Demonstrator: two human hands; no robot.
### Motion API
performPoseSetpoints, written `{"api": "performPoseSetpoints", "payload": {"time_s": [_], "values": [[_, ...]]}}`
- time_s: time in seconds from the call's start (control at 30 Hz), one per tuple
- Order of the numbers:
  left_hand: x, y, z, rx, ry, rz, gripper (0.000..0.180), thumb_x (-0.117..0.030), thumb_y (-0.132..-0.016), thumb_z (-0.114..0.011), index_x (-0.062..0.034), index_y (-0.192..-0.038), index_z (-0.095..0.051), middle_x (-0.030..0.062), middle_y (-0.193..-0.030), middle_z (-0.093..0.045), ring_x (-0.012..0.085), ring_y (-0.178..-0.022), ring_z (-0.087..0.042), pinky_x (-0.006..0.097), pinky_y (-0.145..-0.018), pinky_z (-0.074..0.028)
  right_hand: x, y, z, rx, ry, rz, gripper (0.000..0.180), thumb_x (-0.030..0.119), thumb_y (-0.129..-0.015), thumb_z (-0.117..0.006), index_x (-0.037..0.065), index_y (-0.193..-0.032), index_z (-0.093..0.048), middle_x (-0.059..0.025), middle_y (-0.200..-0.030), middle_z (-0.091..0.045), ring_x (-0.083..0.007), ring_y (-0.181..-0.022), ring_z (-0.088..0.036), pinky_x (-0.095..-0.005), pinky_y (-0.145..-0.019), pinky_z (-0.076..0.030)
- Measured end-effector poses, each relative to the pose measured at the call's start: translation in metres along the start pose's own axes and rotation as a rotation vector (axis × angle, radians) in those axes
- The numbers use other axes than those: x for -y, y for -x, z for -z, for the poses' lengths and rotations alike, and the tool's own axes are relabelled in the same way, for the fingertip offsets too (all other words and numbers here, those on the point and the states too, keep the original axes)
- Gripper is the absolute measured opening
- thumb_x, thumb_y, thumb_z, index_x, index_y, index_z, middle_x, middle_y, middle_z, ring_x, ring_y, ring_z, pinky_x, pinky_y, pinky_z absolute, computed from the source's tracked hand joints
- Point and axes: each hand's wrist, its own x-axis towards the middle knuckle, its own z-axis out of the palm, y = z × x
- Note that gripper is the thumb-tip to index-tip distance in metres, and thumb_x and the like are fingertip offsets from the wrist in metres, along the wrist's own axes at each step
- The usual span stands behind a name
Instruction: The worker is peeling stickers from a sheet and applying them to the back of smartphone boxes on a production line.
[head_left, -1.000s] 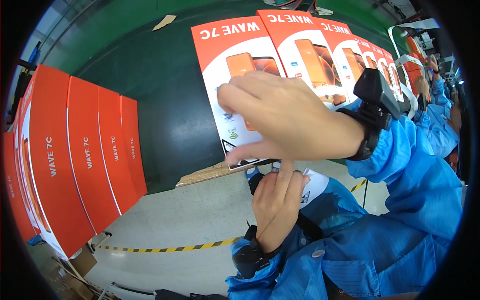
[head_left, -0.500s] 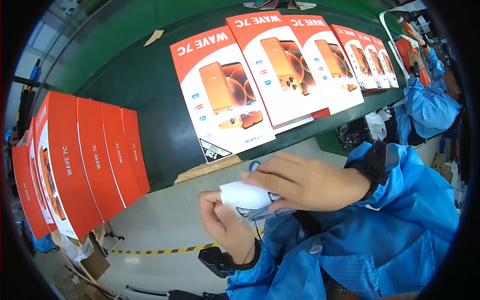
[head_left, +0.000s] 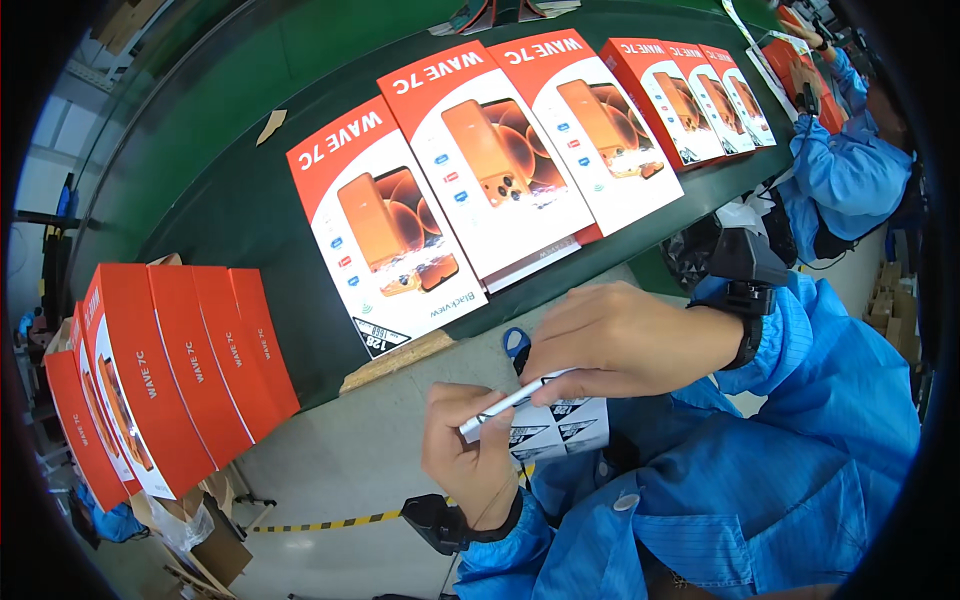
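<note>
A white sheet of black-and-white triangular stickers (head_left: 575, 428) is stretched between my hands, in front of my blue jacket. Its upper edge is folded or rolled into a narrow strip, and the printed rows hang beneath. My left hand (head_left: 468, 452) pinches the strip's left end between thumb and fingers. Farther along the same edge, my right hand (head_left: 635, 342) grips it from above, its fingertips partly hidden. Just beyond the hands lies a red and white phone box (head_left: 390, 230) with a similar triangular sticker on its near corner.
More phone boxes (head_left: 500, 165) lie overlapping on the dark green bench (head_left: 235, 210). Upright red boxes (head_left: 160, 370) stand in a row at the left. A blue loop-shaped handle (head_left: 515, 342) shows by the bench edge. At the right, another person in blue (head_left: 850, 185) handles red boxes.
The sheet's curled white top has become a narrow strip, with more sticker rows showing below. My left hand has shifted slightly right. The view has shifted, so the flat boxes appear farther left.
</note>
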Motion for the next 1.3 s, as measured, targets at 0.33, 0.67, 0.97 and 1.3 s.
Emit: {"api": "performPoseSetpoints", "payload": {"time_s": [0.33, 0.67, 0.97, 1.3], "values": [[0.004, -0.009, -0.01, -0.081, -0.044, -0.068, 0.037, -0.036, -0.08, -0.054, -0.0008, -0.074, -0.045, 0.0045, -0.072, -0.042, 0.0105, -0.067, -0.04, 0.021, -0.06, -0.031, -0.008, 0.002, -0.004, -0.143, 0.077, 0.103, 0.021, 0.022, -0.077, -0.054, 0.003, -0.084, -0.052, -0.0099, -0.076, -0.05, -0.0274, -0.075, -0.05, -0.0367, -0.064, -0.041], [0.006, -0.011, -0.009, -0.208, -0.276, -0.279, 0.011, -0.012, -0.076, -0.058, -0.0015, -0.078, -0.053, 0.0086, -0.069, -0.045, 0.0199, -0.061, -0.044, 0.029, -0.056, -0.035, -0.01, 0.0, -0.016, -0.353, 0.338, 0.181, 0.022, 0.015, -0.071, -0.061, 0.003, -0.088, -0.055, -0.0086, -0.086, -0.055, -0.0224, -0.072, -0.055, -0.0331, -0.061, -0.044], [0.012, -0.012, -0.006, -0.207, -0.047, 0.024, 0.032, -0.031, -0.082, -0.053, 0.0005, -0.078, -0.047, 0.0012, -0.07, -0.043, 0.0096, -0.065, -0.042, 0.021, -0.057, -0.034, -0.007, -0.005, 0.002, -0.422, 0.431, 0.429, 0.015, 0.008, -0.067, -0.06, 0.007, -0.08, -0.052, -0.0065, -0.085, -0.051, -0.0208, -0.076, -0.053, -0.0275, -0.058, -0.045], [0.024, -0.015, -0.047, 0.301, -0.331, -0.398, 0.018, -0.011, -0.063, -0.066, -0.001, -0.073, -0.054, 0.0117, -0.088, -0.053, 0.0186, -0.063, -0.05, 0.027, -0.054, -0.04, -0.026, -0.055, 0.054, -0.12, -0.032, -0.069, 0.009, 0.008, -0.076, -0.056, 0.002, -0.08, -0.051, -0.0025, -0.069, -0.049, -0.0098, -0.062, -0.044, -0.0226, -0.055, -0.037]]}}
